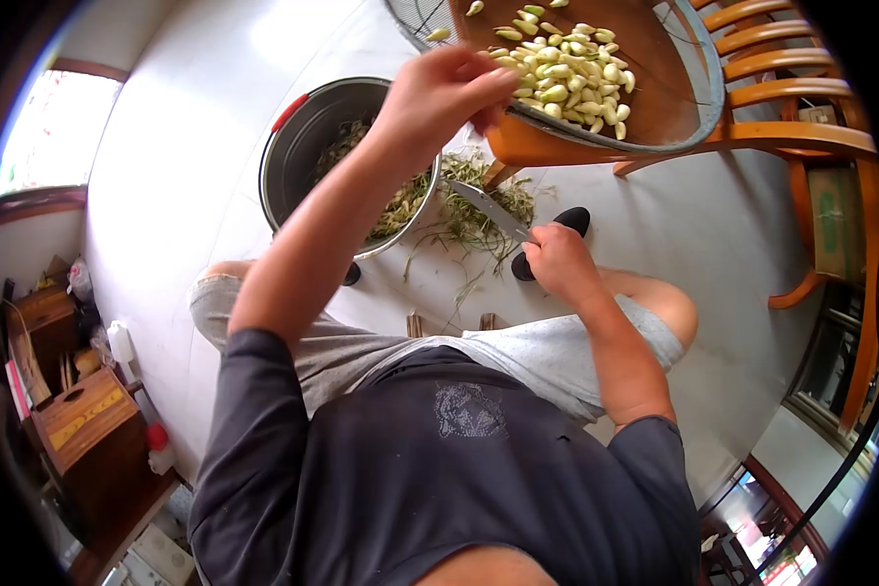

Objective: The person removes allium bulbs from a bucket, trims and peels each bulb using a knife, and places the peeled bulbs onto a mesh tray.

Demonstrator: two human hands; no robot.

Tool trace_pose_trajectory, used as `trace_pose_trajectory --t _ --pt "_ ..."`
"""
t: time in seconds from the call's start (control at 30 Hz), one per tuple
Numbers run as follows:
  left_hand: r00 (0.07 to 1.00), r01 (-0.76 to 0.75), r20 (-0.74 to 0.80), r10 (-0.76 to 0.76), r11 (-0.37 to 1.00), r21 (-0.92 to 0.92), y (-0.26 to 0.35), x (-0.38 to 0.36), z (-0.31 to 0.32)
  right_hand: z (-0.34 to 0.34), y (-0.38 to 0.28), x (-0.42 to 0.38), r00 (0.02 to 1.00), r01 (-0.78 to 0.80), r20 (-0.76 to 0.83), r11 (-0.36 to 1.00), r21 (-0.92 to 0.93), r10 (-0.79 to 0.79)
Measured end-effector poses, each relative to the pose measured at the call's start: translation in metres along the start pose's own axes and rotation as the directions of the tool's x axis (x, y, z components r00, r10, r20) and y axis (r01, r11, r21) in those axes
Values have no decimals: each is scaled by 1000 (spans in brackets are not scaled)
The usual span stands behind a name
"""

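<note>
My left hand [449, 90] reaches over the near rim of a round mesh sieve [705, 68]. Its fingers are loosely bent and apart, with nothing visible in them. Just beyond lie many pale green-white bulbs [576, 73], heaped in the sieve. My right hand [560, 262] is closed round the handle of a knife [493, 210], whose blade points up and left. Below the blade, cut green stalks and roots [474, 210] lie on the floor. A metal bucket [288, 166] with a red handle grip stands under my left forearm, holding more trimmings.
The sieve rests on a wooden chair [518, 146], and another slatted wooden chair [772, 93] stands at the right. A dark shoe [571, 222] is beside the trimmings. Wooden cabinets [83, 420] and bottles line the left side, on a pale floor [186, 127].
</note>
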State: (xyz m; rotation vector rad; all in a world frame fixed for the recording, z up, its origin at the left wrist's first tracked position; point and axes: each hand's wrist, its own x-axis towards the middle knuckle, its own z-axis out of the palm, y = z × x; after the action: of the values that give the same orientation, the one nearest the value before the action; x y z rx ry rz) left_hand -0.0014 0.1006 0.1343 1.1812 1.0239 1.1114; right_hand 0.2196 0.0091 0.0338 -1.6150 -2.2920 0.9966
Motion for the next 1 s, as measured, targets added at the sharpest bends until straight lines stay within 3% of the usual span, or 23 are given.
trace_pose_trajectory --t 0.07,0.17,0.2,0.23,0.27,0.33,0.4,0.43,0.5,0.53,0.6,0.63,0.9,1.0 --pt "998 -34 49 29 994 100 9 33 9 -1 -1 0 1000 -11 15 1000 10 11" --pt "996 36 56 -62 923 383 31 54 -2 -9 -5 -2 999 -40 15 998 51 40" --pt "988 76 99 -115 940 334 32 53 -19 -11 -4 -2 999 -41 4 997 65 41" --pt "975 222 -65 -214 892 394 32 48 -31 -11 -1 -3 999 -42 -8 996 79 43" --pt "997 57 32 -71 944 326 14 38 -60 -11 1 -4 998 -39 -38 995 97 43" --pt "956 272 -17 -294 861 429 -34 21 -118 -15 -3 -5 997 -67 -30 988 141 72" --pt "835 510 -89 -543 702 496 -89 -8 -155 -15 -3 -3 997 -75 -4 984 163 77" --pt "767 569 -161 -621 544 617 -121 -19 -164 -14 -4 -1 996 -85 19 985 151 83" --pt "540 713 -226 -811 298 634 -192 -38 -193 -13 -8 2 994 -102 58 987 123 95" --pt "680 441 -177 -711 203 874 -266 -58 -229 -11 -10 3 995 -87 64 987 133 79" --pt "778 425 -324 -538 71 902 -299 -71 -235 -9 -13 6 996 -56 74 987 148 46" --pt "682 681 -565 -465 122 722 -274 -73 -208 -9 -16 8 995 -63 85 988 144 51" --pt "634 767 -701 -326 156 622 -269 -73 -183 -7 -26 18 993 -41 111 989 141 25" --pt "625 776 -688 -368 195 600 -266 -75 -186 -5 -24 17 993 -30 115 992 127 15"
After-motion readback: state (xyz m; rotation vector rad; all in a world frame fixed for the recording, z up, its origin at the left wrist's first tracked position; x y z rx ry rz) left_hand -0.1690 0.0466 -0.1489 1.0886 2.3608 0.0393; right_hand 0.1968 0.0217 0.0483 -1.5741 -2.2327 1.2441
